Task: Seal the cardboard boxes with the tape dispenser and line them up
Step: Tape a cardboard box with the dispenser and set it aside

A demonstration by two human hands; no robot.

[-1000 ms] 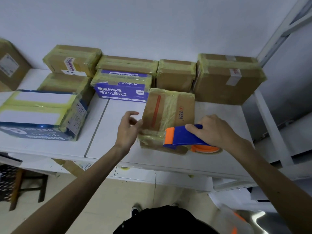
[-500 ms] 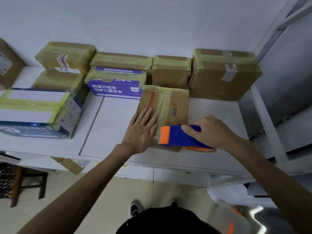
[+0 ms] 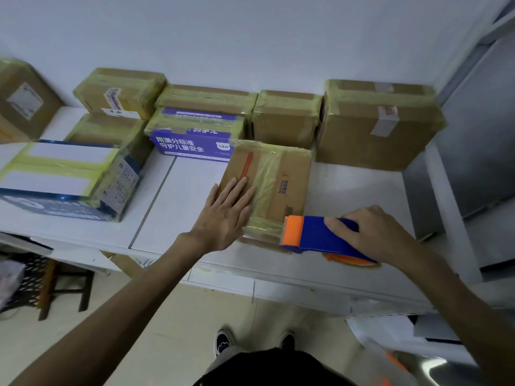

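A flat cardboard box point(image 3: 281, 179) with a red strip and yellowish tape lies on the white table point(image 3: 178, 207) in the middle. My left hand point(image 3: 225, 215) presses flat on its near left part, fingers straight. My right hand point(image 3: 373, 235) grips the blue and orange tape dispenser point(image 3: 315, 235), whose orange head sits at the box's near right corner. The tape roll shows orange under my hand.
Several taped boxes line the wall: a large brown one point(image 3: 376, 126) at right, a smaller one point(image 3: 287, 118), a purple printed one point(image 3: 192, 137), and a blue and white one point(image 3: 64, 179) at left. A stool point(image 3: 55, 280) stands under the table's left.
The box went from tilted up to lying flat on the table. My left hand moved from its side onto its top. The dispenser slid right, toward the box's near right corner.
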